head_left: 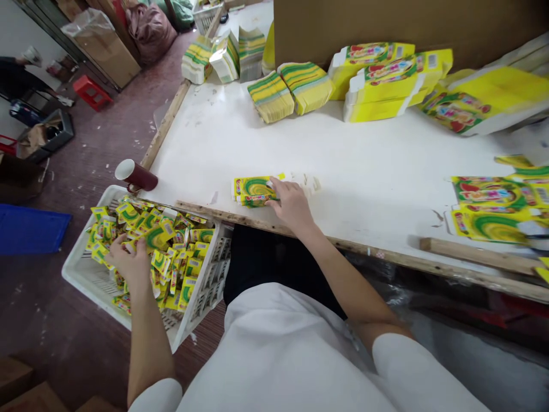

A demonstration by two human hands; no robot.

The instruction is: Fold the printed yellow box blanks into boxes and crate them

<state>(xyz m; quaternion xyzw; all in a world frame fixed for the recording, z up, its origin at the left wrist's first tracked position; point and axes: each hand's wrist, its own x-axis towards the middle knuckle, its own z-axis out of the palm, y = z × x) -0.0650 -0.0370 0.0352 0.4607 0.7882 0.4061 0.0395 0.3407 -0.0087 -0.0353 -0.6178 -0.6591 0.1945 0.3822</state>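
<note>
The box [253, 186] lies on the table [369, 166], close to the near edge and left of the table's middle. It is small, oblong and mostly yellow. Its broad upper face carries a green arch set in paler yellow bands, and a narrow side towards the near edge bears a strip of coloured lettering, too small to read. The left end shows a white edge, and a yellow bit sticks out at the far right corner, by the fingers. The right hand [291, 205] grips the box at its right end, thumb on the near side and fingers on the far side.

The left hand [128, 258] is over the white basket [77, 272], left of the table and low, with fingers parted and bent among the packs [199, 250]; whether it grips one I cannot tell. The packs have the same yellow and green, some with white ends, and lie heaped at all angles, nearly up to the rim.

A dark red mug [143, 176] rests on its side at the table's left edge, just beyond the basket. Banded stacks [270, 97] and larger yellow cartons [377, 88] line the far side. Printed sheets [493, 197] lie at the right.
</note>
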